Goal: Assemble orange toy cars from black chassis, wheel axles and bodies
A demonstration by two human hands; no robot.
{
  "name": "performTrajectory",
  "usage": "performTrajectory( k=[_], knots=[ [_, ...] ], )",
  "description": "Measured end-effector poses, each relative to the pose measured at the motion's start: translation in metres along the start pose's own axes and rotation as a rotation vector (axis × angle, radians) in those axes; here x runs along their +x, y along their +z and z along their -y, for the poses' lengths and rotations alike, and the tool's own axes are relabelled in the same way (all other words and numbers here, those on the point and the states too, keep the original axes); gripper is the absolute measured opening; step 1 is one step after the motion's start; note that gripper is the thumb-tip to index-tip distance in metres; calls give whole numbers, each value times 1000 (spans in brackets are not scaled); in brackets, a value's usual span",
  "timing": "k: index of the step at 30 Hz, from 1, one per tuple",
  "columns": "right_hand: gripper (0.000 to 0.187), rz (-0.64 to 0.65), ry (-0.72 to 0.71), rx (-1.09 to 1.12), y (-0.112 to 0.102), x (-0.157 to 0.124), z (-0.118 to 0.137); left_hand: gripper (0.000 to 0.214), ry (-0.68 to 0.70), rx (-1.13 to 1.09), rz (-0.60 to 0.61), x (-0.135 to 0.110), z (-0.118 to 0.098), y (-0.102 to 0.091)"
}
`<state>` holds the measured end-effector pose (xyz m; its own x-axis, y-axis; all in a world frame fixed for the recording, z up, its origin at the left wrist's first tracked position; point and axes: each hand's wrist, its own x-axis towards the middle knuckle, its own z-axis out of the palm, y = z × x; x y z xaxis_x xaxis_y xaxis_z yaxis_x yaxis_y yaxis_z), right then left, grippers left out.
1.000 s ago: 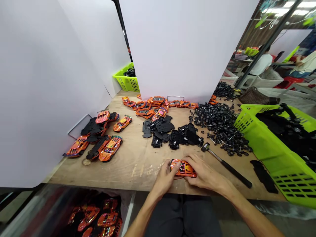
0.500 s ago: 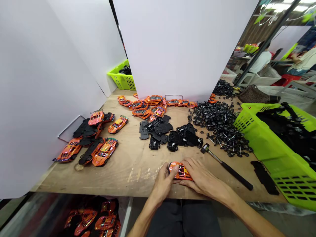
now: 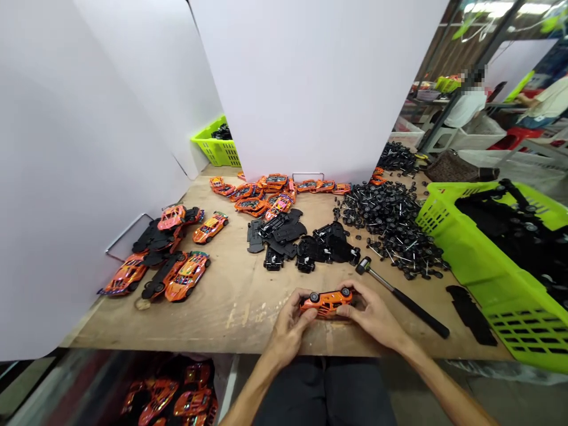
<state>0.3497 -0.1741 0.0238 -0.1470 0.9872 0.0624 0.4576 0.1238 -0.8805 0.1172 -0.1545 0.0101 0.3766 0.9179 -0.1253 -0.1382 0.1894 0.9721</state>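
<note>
Between my hands is an orange toy car (image 3: 327, 302), tipped on its side with two black wheels along the upper edge. My left hand (image 3: 293, 319) grips one end of it, thumb on the near side. My right hand (image 3: 370, 310) is closed around the other end, with fingers behind and thumb in front. Just beyond the hands lie black car bases (image 3: 284, 234), some with wheels fitted. To the right, a mallet (image 3: 402, 299) with a black handle rests on the wooden table (image 3: 248, 319).
A heap of black wheels on axles (image 3: 386, 219) is spread at the right, beside a green basket (image 3: 470, 254) of black parts. Finished-looking orange cars (image 3: 189, 275) lie at the left. Orange car bodies (image 3: 251, 206) line the white panel (image 3: 323, 89). A flat black piece (image 3: 473, 316) lies near the basket.
The toy car has been turned from roof up onto its side, so its wheels now show at the top. Both hands have shifted their hold to its ends.
</note>
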Motion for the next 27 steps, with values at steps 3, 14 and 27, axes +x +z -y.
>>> performTrajectory(
  k=[3, 14, 27],
  knots=[
    [32, -55, -12, 105, 6, -7, -9, 32, 33, 227, 137, 4, -7, -2],
    [24, -87, 48, 291, 24, -7, -5, 22, 183, 541, 79, 0, -5, 5],
    [25, -302, 121, 152, 36, -22, -24, 22, 368, 852, 122, 13, 11, 12]
  ],
)
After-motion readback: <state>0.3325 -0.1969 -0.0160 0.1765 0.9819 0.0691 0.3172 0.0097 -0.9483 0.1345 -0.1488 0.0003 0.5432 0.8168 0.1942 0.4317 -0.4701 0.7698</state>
